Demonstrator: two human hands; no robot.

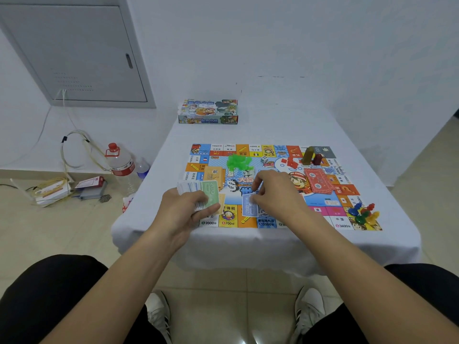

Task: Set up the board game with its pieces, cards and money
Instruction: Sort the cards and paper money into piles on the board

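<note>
- One game board (323, 202)
- One game box (208, 111)
- One white die (264, 159)
- One red card deck (318, 181)
- Two tall blocks: olive (308, 155), dark red (317, 159)
- Two water bottles: large (121, 163), small (142, 167)
- Two hands: left (185, 207), right (275, 192)

Small table under white cloth (285, 125); bearing game board (320, 202) near front, game box (208, 111) at back.

The right hand (270, 194) covered the upper part of the blue note (249, 207) it pinched. The left hand (185, 207) hid the near end of its money stack (198, 192). Print on the board (323, 202) squares beyond both grips was too small to read.
</note>
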